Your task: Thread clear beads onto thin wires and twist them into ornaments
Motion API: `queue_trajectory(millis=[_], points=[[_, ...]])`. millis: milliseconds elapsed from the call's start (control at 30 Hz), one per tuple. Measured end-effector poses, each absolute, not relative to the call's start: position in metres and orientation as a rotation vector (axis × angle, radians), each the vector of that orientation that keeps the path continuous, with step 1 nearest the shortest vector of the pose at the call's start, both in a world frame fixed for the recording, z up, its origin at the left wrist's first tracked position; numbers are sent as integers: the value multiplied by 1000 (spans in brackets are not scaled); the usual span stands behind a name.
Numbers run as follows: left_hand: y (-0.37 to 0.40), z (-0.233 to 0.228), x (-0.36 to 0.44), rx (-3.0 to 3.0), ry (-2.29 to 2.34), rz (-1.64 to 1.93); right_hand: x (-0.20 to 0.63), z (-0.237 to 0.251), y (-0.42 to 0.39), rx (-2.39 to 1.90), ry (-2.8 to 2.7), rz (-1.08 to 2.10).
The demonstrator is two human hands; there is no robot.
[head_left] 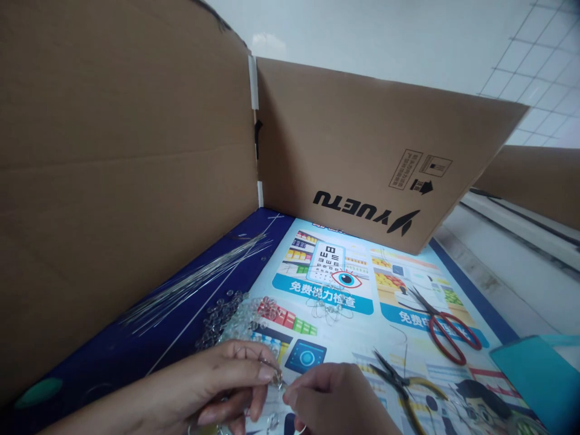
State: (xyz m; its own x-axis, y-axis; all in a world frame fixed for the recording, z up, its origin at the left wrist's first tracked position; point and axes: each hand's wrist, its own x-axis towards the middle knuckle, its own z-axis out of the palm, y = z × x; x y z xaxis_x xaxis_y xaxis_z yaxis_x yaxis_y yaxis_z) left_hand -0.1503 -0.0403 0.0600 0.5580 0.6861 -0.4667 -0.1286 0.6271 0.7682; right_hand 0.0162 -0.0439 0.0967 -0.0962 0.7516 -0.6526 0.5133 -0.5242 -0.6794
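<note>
The pile of clear beads (238,317) sits just past the left hand (235,374), and that hand hides the near edge of the pile. On the near side of the pile, a bit to its right, is the small beadwork (277,378) with thin wire on it. The left hand holds it in a tight pinch between thumb and finger. The right hand (338,396) is farther right of the pile, its thumb and finger pinched together close beside the beadwork; I cannot tell what is between them. To the left of the pile and past it lies a bunch of thin, shiny wires (194,281). A tall brown cardboard wall (127,151) blocks the view left of the pile, and another cardboard wall (362,139) stands well behind it. Right of the pile, a loose bunch of beads on looped wire (330,311) lies on the bright picture sheet (362,341). Farther right of the pile are the pliers (401,382) with yellow handles, lying open, and beyond them the scissors (438,315) with red handles, also a bit open. Farthest right of the pile is a blue-green thing (525,374).
</note>
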Motion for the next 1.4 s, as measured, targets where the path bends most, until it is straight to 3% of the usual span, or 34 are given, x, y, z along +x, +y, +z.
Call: queue_trajectory(millis=[200, 700, 933, 1400], points=[[-38, 57, -150, 789, 797, 492, 8, 104, -43, -2138, -1514, 1539], [-43, 65, -151, 908, 860, 386, 15, 101, -41, -2056, -1580, 1530], [-42, 60, -149, 885, 821, 403, 18, 103, -41, -2000, -1842, 1277], [-43, 75, -154, 868, 782, 433, 9, 125, -38, -1919, -1735, 1505]])
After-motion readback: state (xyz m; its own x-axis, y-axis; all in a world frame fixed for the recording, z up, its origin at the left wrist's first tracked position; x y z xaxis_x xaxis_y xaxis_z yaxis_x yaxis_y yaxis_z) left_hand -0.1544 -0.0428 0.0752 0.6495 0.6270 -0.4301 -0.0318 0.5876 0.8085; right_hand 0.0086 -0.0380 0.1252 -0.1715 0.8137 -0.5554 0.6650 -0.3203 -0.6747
